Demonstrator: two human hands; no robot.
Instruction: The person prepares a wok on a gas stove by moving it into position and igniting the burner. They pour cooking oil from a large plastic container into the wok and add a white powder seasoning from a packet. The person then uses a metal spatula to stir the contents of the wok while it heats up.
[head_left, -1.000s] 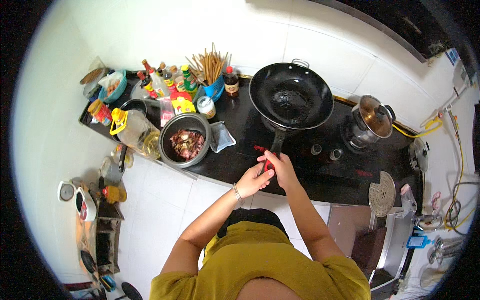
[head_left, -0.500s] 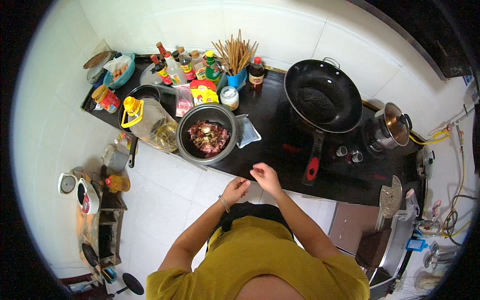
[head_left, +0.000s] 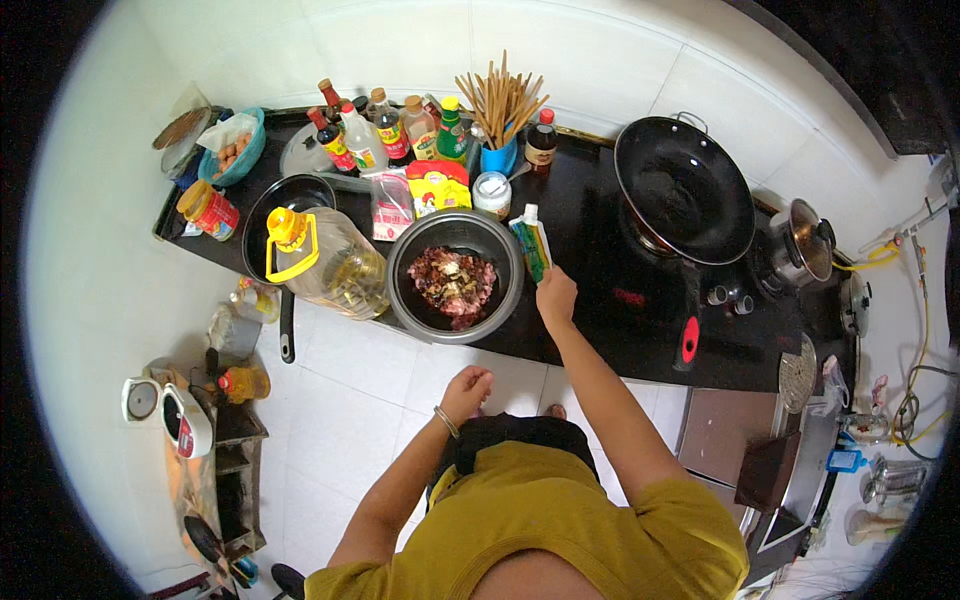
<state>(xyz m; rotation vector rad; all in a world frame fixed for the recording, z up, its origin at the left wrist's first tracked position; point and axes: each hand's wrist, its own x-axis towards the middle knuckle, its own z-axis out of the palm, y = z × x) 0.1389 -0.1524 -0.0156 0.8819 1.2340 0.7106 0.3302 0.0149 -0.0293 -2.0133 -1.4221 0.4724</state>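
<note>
Head view: right hand (head_left: 556,297) on green pouch (head_left: 532,248).

Bare black counter (head_left: 590,225) is lying open between the bowl of meat (head_left: 455,288) and the wok (head_left: 684,189); the right hand (head_left: 556,297) is occupying its front. Left of the bowl, an oil jug (head_left: 330,262) and crowded bottles (head_left: 385,130) are blocking passage

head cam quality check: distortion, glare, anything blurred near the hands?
Head view: strong fisheye, the black counter edge bows and a dark vignette rings the frame. Lighting is even and soft, with mild sheen on the wok and the oil jug. The right hand at the green pouch and the left hand look sharp, with no obvious motion blur; detail softens toward the rim.
</note>
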